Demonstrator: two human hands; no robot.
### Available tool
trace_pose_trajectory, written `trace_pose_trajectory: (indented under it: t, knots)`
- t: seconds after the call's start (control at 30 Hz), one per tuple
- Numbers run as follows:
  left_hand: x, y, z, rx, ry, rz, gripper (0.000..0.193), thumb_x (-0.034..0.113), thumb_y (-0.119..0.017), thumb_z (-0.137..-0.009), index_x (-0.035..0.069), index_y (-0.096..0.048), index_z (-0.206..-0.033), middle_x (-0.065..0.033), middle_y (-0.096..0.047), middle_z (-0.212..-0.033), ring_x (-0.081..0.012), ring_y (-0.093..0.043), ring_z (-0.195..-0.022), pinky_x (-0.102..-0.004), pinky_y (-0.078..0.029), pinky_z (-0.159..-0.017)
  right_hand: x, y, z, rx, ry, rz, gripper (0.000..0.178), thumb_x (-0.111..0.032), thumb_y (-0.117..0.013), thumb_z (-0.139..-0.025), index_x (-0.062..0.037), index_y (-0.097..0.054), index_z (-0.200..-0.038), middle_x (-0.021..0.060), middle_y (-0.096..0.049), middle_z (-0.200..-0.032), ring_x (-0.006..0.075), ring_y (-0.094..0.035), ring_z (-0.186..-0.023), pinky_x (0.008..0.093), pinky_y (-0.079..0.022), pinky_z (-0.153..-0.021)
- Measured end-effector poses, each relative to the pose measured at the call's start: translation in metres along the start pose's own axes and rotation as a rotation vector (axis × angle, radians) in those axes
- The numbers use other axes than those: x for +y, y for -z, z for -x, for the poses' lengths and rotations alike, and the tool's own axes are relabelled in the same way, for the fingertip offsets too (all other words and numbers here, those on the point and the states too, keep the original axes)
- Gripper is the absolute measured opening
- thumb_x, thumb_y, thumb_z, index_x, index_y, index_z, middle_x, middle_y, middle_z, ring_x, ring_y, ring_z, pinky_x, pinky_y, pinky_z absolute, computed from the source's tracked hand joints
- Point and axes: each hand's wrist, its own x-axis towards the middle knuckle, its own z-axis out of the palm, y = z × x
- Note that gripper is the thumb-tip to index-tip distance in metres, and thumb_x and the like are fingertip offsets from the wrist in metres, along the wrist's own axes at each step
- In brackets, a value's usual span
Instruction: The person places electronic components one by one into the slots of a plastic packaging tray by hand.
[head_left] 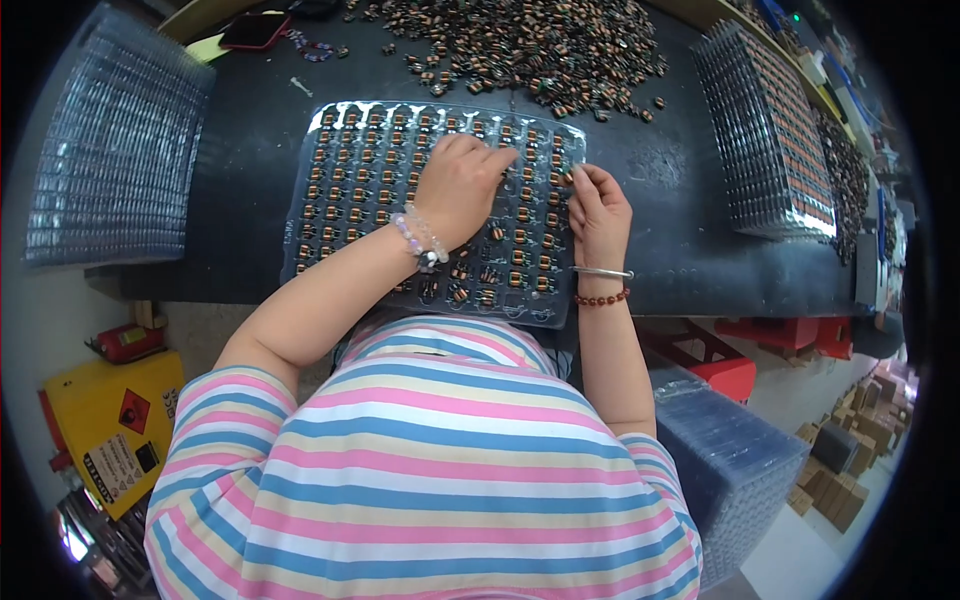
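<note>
A clear plastic tray (300,235) lies before me on the dark table, its pockets filled with rows of small copper-wound coils (340,175). Several pockets close to the front edge look bare. Over the tray's middle, my left hand (458,190) is closed, with thumb and forefinger together at a pocket right of centre; its fingers hide what they hold, if anything. Beside the tray's right edge, my right hand (602,205) pinches a small copper coil (567,176) between thumb and fingertips.
Loose coils (530,45) are heaped at the table's back. Stacked clear trays (120,150) stand at the left; a stack of filled trays (765,130) stands at the right. A phone (254,31) lies back left. More wrapped trays (715,450) sit below the table, right of me.
</note>
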Motion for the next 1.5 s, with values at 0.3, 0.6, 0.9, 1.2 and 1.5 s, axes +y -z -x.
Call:
trace_pose_trajectory:
  t: [0.3, 0.6, 0.9, 1.2, 1.5]
  knots:
    - [-0.001, -0.006, -0.007, -0.048, 0.077, 0.037, 0.008, 0.007, -0.062, -0.077, 0.01, -0.068, -0.08, -0.0031, -0.065, -0.088, -0.0231, -0.058, -0.092, -0.0378, -0.043, -0.086, 0.0, 0.0, 0.002, -0.006, 0.02, -0.044, 0.014, -0.008, -0.062, -0.091, -0.0005, -0.06, -0.102, 0.0025, -0.063, -0.083, -0.0011, -0.038, -0.05, 0.0131, -0.025, -0.04]
    - [0.0, -0.001, -0.006, -0.05, 0.018, 0.01, 0.008, 0.008, -0.062, -0.079, 0.011, -0.069, -0.08, -0.0029, -0.066, -0.079, -0.0223, -0.059, -0.087, -0.0388, -0.044, -0.084, 0.0, 0.001, 0.001, -0.052, 0.017, -0.076, 0.015, -0.009, -0.064, -0.09, -0.0006, -0.061, -0.102, -0.0006, -0.062, -0.082, -0.0017, -0.038, -0.051, 0.013, -0.025, -0.041]
    - [0.001, 0.017, 0.004, -0.082, 0.067, 0.199, 0.008, 0.014, -0.067, -0.077, 0.01, -0.07, -0.083, -0.0049, -0.064, -0.081, -0.0245, -0.058, -0.092, -0.0387, -0.044, -0.084, 0.003, -0.002, 0.003, -0.104, 0.24, 0.401, 0.013, -0.009, -0.07, -0.085, -0.0013, -0.065, -0.094, -0.0017, -0.063, -0.078, -0.0006, -0.046, -0.058, 0.015, -0.033, -0.048]
    - [0.025, 0.025, 0.039, -0.232, -0.087, 0.094, 0.013, 0.015, -0.069, -0.076, 0.004, -0.067, -0.084, -0.0064, -0.061, -0.1, -0.0264, -0.053, -0.104, -0.039, -0.043, -0.09, -0.005, -0.035, 0.001, -0.318, 0.552, 1.087, 0.014, -0.015, -0.073, -0.078, -0.0045, -0.068, -0.085, 0.0068, -0.066, -0.076, 0.0181, -0.061, -0.065, 0.0294, -0.048, -0.059]
    - [0.029, 0.018, 0.04, -0.165, 0.018, 0.09, 0.008, 0.009, -0.065, -0.078, 0.005, -0.066, -0.084, -0.0076, -0.059, -0.093, -0.0253, -0.054, -0.092, -0.036, -0.045, -0.084, 0.011, -0.03, -0.006, -0.312, 0.737, 1.319, 0.01, -0.014, -0.069, -0.081, -0.0071, -0.068, -0.087, 0.0068, -0.062, -0.076, 0.0238, -0.061, -0.067, 0.0338, -0.048, -0.057]
